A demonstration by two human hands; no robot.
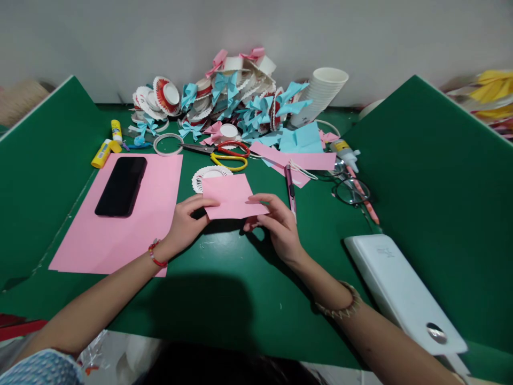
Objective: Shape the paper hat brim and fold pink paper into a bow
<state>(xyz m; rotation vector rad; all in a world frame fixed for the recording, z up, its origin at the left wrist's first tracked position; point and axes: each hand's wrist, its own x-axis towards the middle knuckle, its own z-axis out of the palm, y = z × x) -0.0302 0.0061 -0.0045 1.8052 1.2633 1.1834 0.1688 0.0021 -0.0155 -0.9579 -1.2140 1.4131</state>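
A small creased piece of pink paper is held up over the green table, between my two hands. My left hand pinches its left edge, thumb on top. On the right edge, my right hand grips the paper between thumb and fingers. Just behind the paper lies a white frilled paper disc, partly covered by it. Beyond that rest scissors with one red and one yellow handle loop. A pink and black utility knife lies beside my right hand.
A black phone lies on pink sheets at left, near glue sticks and a tape roll. Paper bows and discs pile behind, beside stacked cups. Glasses and a white power bank sit at right.
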